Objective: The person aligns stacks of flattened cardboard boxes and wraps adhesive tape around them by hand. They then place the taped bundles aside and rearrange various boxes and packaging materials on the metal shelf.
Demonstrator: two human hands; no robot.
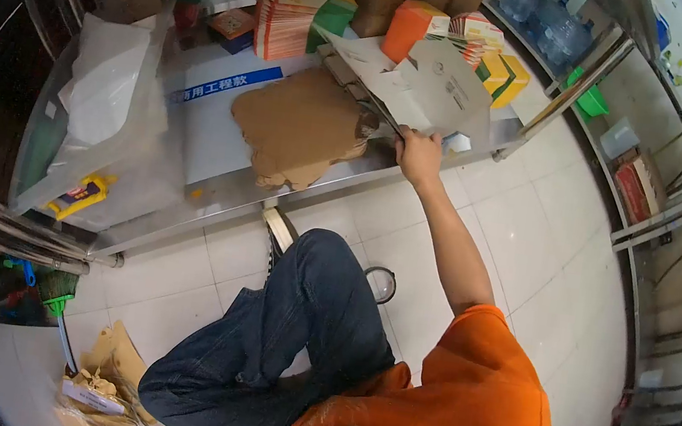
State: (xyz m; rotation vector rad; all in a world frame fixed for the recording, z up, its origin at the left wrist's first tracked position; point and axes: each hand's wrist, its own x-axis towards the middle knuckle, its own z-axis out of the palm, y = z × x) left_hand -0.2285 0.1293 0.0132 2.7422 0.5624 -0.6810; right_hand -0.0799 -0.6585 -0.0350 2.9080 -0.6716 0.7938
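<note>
My right hand [420, 156] reaches out to the front edge of the low steel shelf, its fingers closed on the near corner of an opened cardboard carton [452, 90]. Printing shows on the carton's pale flap. Just left of it lies a stack of flat brown cardboard pieces [296, 125] with wavy edges. Behind the carton stand folded orange-and-white paper boxes [284, 20] in a bundle, and an orange box [413, 28]. My left hand is out of view.
At the shelf's left end stands a clear plastic bin [143, 144] with white sheets inside. A rack on the right holds water jugs [547, 20] and a green basket [590, 98]. A broom [59, 296] and a bag of cardboard scraps [108, 381] are at lower left.
</note>
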